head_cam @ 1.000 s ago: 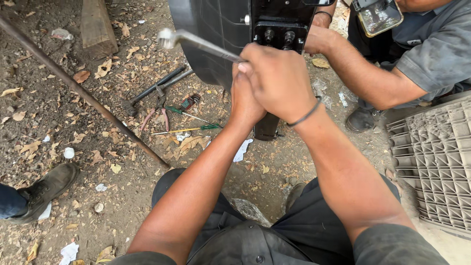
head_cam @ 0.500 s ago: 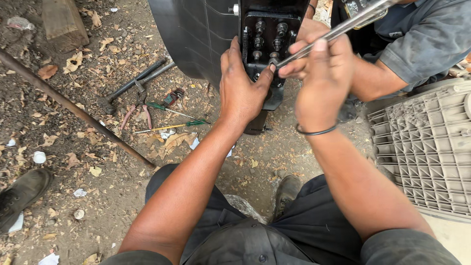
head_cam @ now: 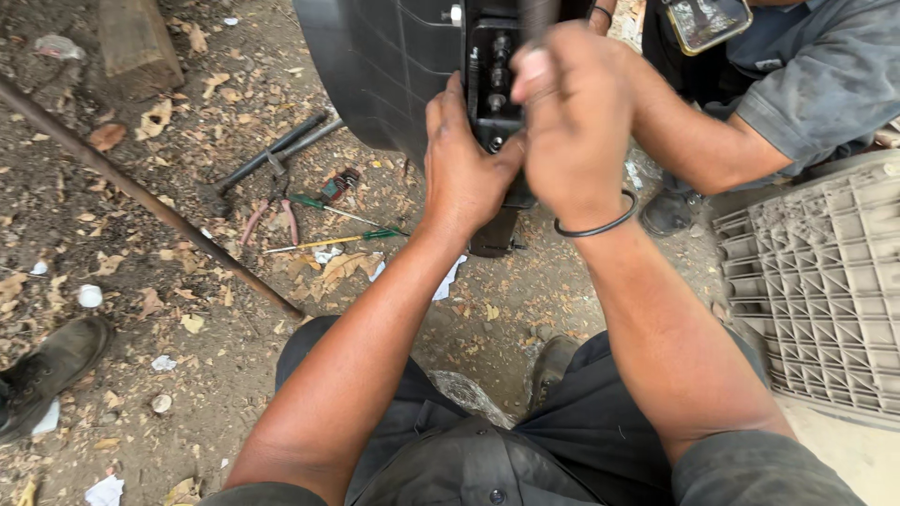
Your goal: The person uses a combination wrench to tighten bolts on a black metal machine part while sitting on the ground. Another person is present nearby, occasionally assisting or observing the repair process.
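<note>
While left hand (head_cam: 464,178) flat-braces the black bolt block (head_cam: 495,80), right hand (head_cam: 574,117) has its grip fisted round a tool handle (head_cam: 536,17) to turn it.

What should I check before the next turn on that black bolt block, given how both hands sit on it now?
1. Left hand bracing the black bolt block: ok, palm and fingers pressed against it.
2. Right hand grip on the tool: ok, fist closed, but the tool is almost hidden.
3. Tool seated on a bolt: cannot tell, the fist covers the tip.
4. Co-worker's arm clear of the swing: not ok, it reaches in right behind the right hand.
5. Spare tools within reach: ok, green-handled screwdrivers and pliers lie on the dirt to the left.
6. Black fender panel steady: cannot tell.
</note>
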